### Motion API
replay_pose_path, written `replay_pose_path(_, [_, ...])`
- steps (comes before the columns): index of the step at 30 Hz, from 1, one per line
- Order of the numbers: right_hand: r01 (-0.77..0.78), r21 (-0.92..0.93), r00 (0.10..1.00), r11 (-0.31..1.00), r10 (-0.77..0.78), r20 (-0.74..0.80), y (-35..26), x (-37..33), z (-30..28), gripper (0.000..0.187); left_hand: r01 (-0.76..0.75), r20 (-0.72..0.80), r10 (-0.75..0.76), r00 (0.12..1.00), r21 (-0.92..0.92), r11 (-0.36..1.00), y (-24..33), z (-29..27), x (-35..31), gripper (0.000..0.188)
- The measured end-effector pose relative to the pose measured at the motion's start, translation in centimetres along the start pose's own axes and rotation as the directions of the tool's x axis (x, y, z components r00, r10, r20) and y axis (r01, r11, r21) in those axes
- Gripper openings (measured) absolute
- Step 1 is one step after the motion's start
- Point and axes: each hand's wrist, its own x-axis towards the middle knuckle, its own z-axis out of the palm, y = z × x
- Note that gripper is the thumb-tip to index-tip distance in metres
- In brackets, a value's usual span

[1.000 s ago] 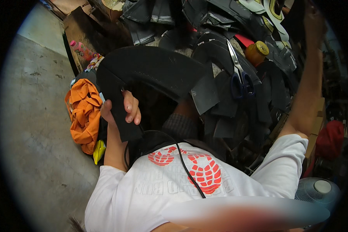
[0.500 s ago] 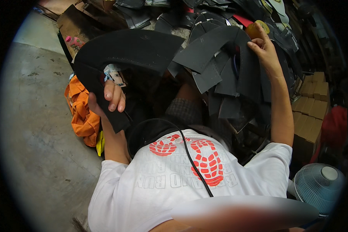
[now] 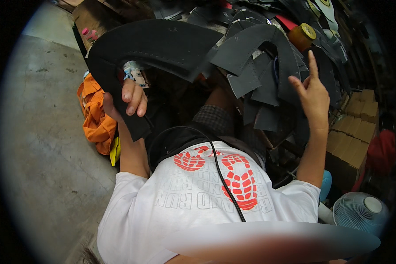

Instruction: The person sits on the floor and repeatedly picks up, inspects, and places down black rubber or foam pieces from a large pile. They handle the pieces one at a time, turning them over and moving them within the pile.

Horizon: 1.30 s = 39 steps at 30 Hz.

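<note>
My left hand is closed on one end of a large curved piece of black sheet material, its fingers in front and its thumb at the outer edge. The piece arches up and across to the right, with a row of small marks along its inner edge. My right hand holds nothing; its index finger points up and its thumb stands apart. Just left of it lie overlapping U-shaped dark grey pieces in a loose pile. Beyond the fingertip is a yellow-lidded amber jar.
Orange cloth hangs by my left forearm, above a bare concrete floor. A pink-capped bottle stands at the far left. Brown cardboard boxes are stacked at right, with a fan nearer me. A black cable crosses my shirt.
My right hand has drawn back toward me, away from the U-shaped pieces and the jar. My left hand keeps its hold on the black piece. The view has shifted slightly.
</note>
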Motion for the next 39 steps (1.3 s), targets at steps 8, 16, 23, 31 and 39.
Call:
replay_pose_path(8, [0.097,0.565,0.985,0.819,0.001,-0.172,-0.3,-2.0,1.8,0.090,0.019,-0.013,-0.019,1.000,-0.033,0.999,-0.4,0.2,0.7,0.056])
replay_pose_path(16, [0.362,0.881,0.890,0.304,0.168,-0.424,3.7,-3.0,-4.0,0.068,-0.055,0.034,0.054,0.998,0.046,0.997,0.5,-0.1,0.6,0.061])
replay_pose_path(23, [0.510,0.453,0.711,0.731,-0.062,-0.700,9.8,-6.7,-9.3,0.063,-0.099,0.041,0.099,0.994,0.003,0.995,2.0,-0.6,0.9,0.049])
replay_pose_path(31, [0.030,0.805,0.987,0.592,0.109,-0.116,7.3,-4.1,0.3,0.058,0.006,0.063,-0.001,0.998,-0.074,0.997,-0.8,-1.1,2.5,0.053])
replay_pose_path(39, [0.038,0.823,0.982,0.567,0.133,-0.137,7.0,-3.6,2.0,0.053,-0.164,-0.067,0.158,0.985,-0.096,0.982,2.0,0.2,3.4,0.061])
